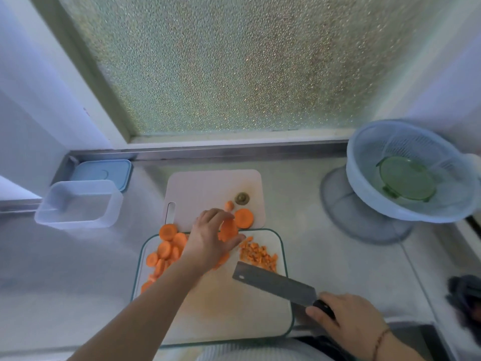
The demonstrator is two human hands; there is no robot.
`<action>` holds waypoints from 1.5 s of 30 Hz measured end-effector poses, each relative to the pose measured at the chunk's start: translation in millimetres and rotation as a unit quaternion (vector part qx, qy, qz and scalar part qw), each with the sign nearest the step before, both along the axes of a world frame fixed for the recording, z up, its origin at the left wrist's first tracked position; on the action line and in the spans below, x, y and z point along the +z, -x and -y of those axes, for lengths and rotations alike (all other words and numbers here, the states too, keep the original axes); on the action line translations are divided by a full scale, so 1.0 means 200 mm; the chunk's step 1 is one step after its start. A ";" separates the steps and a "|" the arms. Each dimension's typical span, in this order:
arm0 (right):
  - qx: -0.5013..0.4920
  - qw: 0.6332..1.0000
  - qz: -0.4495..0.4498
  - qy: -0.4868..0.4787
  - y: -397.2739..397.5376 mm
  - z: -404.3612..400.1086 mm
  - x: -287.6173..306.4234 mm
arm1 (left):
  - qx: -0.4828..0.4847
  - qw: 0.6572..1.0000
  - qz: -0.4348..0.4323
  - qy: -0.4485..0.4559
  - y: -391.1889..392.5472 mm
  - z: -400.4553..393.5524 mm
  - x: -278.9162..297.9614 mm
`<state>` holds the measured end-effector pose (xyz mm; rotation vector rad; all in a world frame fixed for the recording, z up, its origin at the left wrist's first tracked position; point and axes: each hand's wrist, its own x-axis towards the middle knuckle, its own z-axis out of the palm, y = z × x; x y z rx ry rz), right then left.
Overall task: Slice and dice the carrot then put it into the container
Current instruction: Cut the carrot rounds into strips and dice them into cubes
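Carrot rounds [166,246] lie heaped on the left part of the green-rimmed cutting board [282,246], which sits at the near edge of the table [312,217], and a pile of diced carrot [257,254] lies on the board's far right part. The left hand [210,238] reaches across the board with its fingers curled round a few carrot slices [228,230] held on edge at the board's far rim. The right hand [348,316] is clamped on the dark handle of a cleaver [273,284], whose broad blade lies low over the board's right side, just this side of the dice.

Touching the far edge of that board is a second, plain white board [208,188] carrying one large carrot round [243,218], a small carrot tip [229,205] and the brownish stem end [242,198]. The clear container [78,204] stands toward the table's left edge, well apart from both boards, with a blue lid [104,173] lying behind it in the far left corner (the lid looks like the container's own, though I cannot be sure). At the far right a pale blue colander [406,168] tilts on a grey basin [346,204], with a green round lid [406,178] inside it. A dark cloth [466,295] is at the right edge, blurred. Frosted glass [234,61] rises behind the table. No writing can be read anywhere.
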<state>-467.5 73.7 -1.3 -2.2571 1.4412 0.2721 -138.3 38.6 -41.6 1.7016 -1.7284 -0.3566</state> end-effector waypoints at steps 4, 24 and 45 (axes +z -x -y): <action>-0.092 0.994 0.049 -0.042 0.03 -0.07 -0.03 | 0.033 0.986 -0.165 -0.014 0.12 -0.24 0.04; -0.098 0.968 0.141 -0.183 -0.33 -0.33 -0.10 | -0.084 0.996 0.015 0.007 0.23 -0.70 -0.42; -0.163 0.961 0.070 -0.214 -0.35 -0.35 -0.07 | -0.134 0.989 0.036 0.043 0.23 -0.70 -0.38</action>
